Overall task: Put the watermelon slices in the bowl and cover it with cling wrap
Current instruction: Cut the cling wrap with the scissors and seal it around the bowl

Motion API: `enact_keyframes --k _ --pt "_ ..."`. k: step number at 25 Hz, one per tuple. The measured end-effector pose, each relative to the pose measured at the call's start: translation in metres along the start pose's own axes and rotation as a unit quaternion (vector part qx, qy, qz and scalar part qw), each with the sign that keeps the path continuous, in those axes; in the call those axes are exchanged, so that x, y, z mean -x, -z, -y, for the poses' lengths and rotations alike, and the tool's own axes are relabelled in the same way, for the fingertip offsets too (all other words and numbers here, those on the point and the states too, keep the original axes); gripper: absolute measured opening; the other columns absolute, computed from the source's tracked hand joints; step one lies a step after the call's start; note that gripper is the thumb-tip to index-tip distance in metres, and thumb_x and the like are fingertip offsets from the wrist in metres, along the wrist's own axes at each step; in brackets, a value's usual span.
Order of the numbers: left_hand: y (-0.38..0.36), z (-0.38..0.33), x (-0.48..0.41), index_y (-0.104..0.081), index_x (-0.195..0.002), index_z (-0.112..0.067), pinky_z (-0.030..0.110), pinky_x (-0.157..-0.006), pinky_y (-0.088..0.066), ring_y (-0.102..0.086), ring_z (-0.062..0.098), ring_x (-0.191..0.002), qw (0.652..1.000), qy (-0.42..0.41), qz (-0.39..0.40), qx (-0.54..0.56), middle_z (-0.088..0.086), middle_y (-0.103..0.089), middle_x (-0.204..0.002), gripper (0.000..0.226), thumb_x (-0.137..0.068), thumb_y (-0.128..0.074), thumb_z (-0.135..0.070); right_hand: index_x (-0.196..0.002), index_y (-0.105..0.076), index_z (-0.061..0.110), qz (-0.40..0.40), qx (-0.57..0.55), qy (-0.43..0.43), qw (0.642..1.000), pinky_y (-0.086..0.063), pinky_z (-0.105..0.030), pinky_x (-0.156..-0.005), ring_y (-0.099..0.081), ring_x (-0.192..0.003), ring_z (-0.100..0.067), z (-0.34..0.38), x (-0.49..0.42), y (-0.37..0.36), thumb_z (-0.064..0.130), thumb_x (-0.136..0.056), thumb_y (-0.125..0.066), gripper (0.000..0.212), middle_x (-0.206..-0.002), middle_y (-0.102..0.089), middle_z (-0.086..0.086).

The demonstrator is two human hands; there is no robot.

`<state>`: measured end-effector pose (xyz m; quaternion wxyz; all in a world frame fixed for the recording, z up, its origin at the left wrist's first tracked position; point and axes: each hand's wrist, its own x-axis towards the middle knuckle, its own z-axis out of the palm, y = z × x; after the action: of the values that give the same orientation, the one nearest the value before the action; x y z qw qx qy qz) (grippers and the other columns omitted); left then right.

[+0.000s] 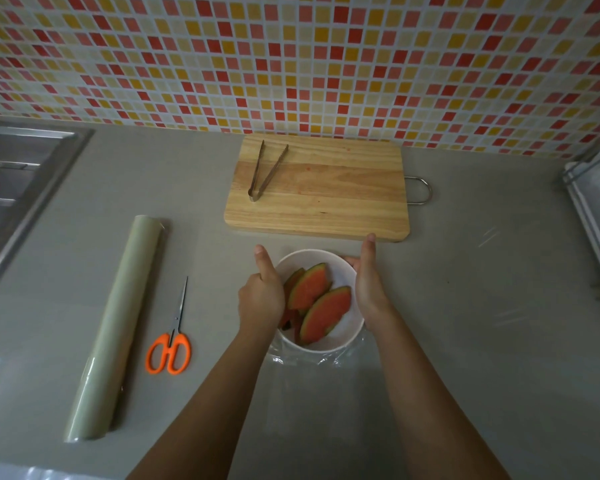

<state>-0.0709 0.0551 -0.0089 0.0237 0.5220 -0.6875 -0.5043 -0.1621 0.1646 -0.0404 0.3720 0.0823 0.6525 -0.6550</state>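
A white bowl (343, 332) sits on the grey counter just in front of the cutting board and holds several watermelon slices (321, 306) with red flesh and green rind. Clear cling wrap (305, 358) is bunched against the bowl's near side. I cannot tell whether the wrap spans the top. My left hand (260, 296) cups the bowl's left rim, thumb stretched forward and fingers curled down its side. My right hand (368, 282) wraps round the right rim, its fingertips showing at the far edge. The cling wrap roll (118, 327) lies to the left.
Orange-handled scissors (172, 341) lie between the roll and the bowl. Metal tongs (265, 171) rest on the wooden cutting board (326, 195) by the tiled wall. A steel sink (18, 188) is at far left, a wire rack (596, 209) at far right.
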Motion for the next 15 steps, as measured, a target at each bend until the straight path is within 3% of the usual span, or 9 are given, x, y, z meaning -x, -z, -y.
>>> enact_keyframes --k 3,5,8,10,12,15 --pt "0.007 -0.005 -0.007 -0.064 -0.091 -0.009 0.039 -0.089 -0.04 -0.056 0.031 -0.096 0.998 -0.054 0.003 0.039 0.009 -0.057 -0.089 0.079 -0.089 -0.01 -0.067 -0.082 -0.072 0.017 -0.019 -0.037 0.013 0.999 -0.053 -0.032 -0.07 -0.07 -0.076 -0.024 0.009 0.01 0.001 0.078 -0.08 -0.014 0.084 -0.077 -0.074 -0.008" --pt "0.012 -0.006 -0.009 -0.055 -0.069 -0.023 0.035 -0.08 -0.038 -0.054 0.015 -0.076 0.995 -0.068 0.016 0.067 -0.003 -0.051 -0.076 0.064 -0.088 -0.013 -0.067 -0.09 -0.072 0.015 0.005 -0.056 0.0 0.998 -0.054 -0.034 -0.073 -0.07 -0.081 -0.025 0.019 0.015 0.002 0.082 -0.075 -0.016 0.088 -0.082 -0.074 -0.01" --pt "0.014 -0.007 -0.011 -0.065 -0.075 -0.006 0.035 -0.068 -0.043 -0.056 0.011 -0.07 0.99 -0.109 0.041 0.083 0.002 -0.06 -0.075 0.082 -0.088 -0.013 -0.068 -0.111 -0.067 0.018 0.043 -0.017 -0.028 0.999 -0.049 -0.043 -0.092 -0.068 -0.096 -0.028 0.031 0.021 0.003 0.09 -0.066 -0.017 0.099 -0.1 -0.072 -0.013" --pt "0.016 -0.008 -0.01 -0.067 -0.081 0.001 0.031 -0.061 -0.045 -0.059 0.015 -0.068 0.988 -0.114 0.044 0.091 0.006 -0.064 -0.073 0.088 -0.087 -0.013 -0.069 -0.133 -0.048 0.03 0.033 0.023 -0.032 0.999 -0.041 -0.049 -0.103 -0.056 -0.117 -0.028 0.034 0.022 0.0 0.095 -0.055 -0.017 0.106 -0.13 -0.058 -0.012" --pt "0.017 -0.007 -0.01 -0.068 -0.073 -0.007 0.027 -0.058 -0.044 -0.061 0.016 -0.07 0.988 -0.111 0.042 0.102 0.005 -0.065 -0.073 0.084 -0.087 -0.014 -0.07 -0.142 -0.026 0.039 0.006 0.066 -0.022 0.998 -0.031 -0.051 -0.11 -0.042 -0.131 -0.025 0.039 0.022 -0.003 0.099 -0.043 -0.017 0.116 -0.146 -0.041 -0.007" --pt "0.017 -0.004 -0.013 -0.066 -0.07 -0.019 0.03 -0.066 -0.047 -0.062 0.015 -0.075 0.988 -0.085 0.048 0.117 0.004 -0.066 -0.079 0.076 -0.085 -0.014 -0.073 -0.143 -0.024 0.037 -0.001 0.116 -0.024 0.993 -0.025 -0.049 -0.113 -0.035 -0.135 -0.022 0.043 0.021 -0.008 0.103 -0.032 -0.019 0.129 -0.15 -0.035 -0.004"
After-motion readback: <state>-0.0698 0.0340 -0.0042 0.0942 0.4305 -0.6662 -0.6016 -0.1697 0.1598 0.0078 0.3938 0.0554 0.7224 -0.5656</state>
